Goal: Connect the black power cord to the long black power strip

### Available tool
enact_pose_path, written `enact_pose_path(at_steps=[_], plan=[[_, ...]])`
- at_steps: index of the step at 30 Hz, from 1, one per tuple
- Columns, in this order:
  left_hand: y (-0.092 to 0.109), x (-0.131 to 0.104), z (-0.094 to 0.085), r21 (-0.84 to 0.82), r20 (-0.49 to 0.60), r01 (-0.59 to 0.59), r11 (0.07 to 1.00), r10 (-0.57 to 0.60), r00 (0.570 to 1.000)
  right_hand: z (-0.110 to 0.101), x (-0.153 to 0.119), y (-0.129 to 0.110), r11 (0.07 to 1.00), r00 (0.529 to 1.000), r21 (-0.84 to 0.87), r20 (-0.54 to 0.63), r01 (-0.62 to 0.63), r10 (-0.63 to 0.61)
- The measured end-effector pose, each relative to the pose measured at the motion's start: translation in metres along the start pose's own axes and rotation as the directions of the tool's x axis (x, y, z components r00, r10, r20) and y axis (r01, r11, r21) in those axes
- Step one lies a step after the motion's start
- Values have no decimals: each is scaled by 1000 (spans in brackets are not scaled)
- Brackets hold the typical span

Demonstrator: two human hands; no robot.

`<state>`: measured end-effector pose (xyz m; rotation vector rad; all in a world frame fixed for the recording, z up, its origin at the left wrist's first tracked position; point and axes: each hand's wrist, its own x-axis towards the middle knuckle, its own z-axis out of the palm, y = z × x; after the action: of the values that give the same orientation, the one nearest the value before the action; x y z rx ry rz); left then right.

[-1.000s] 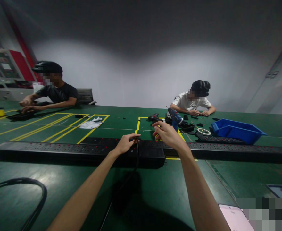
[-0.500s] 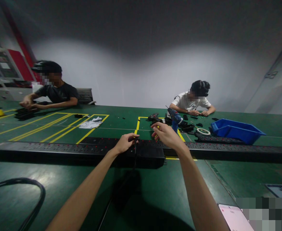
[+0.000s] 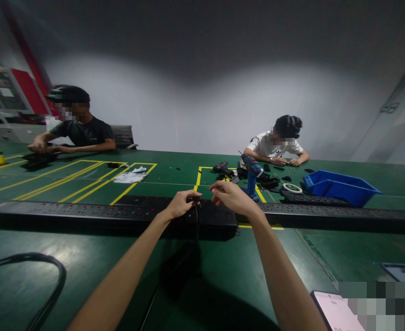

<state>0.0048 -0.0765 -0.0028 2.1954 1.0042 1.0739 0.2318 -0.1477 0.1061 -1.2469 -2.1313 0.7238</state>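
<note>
Pinching a dark cord [image 3: 197, 222] in our left hand [image 3: 181, 205], we let it hang over the long black strip [image 3: 85, 212] at mid-frame. Our right hand [image 3: 236, 198] has just drawn nearer, bringing both close to the cord, still apart; we cannot tell whether its fingers grip anything. Beyond, right of centre, stands a blue drill [image 3: 252, 167].

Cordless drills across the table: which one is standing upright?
The blue one, just beyond the right hand, its handle rising from the table. The darker drill, to its left, appears to lie down.
</note>
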Motion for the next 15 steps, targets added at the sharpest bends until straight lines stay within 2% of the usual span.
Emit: enact_pose_path(at_steps=[3, 6, 9, 11, 15], plan=[[3, -2, 0, -15, 14, -4, 1000, 5, 1000, 10, 3, -1, 999, 990, 47, 144, -11, 4], [10, -3, -1, 42, 28, -44, 998, 43, 999, 22, 6, 1, 998, 977, 36, 207, -55, 46], [15, -3, -1, 81, 39, -65, 995, 62, 997, 34, 8, 3, 996, 972, 3, 221, -86, 83], [15, -3, -2, 85, 47, -59, 995, 55, 997, 42, 9, 3, 997, 974, -51, 216, -63, 73], [8, -4, -3, 157, 17, -22, 987, 20, 1000, 55, 9, 2, 981, 994, -194, 96, -23, 42]])
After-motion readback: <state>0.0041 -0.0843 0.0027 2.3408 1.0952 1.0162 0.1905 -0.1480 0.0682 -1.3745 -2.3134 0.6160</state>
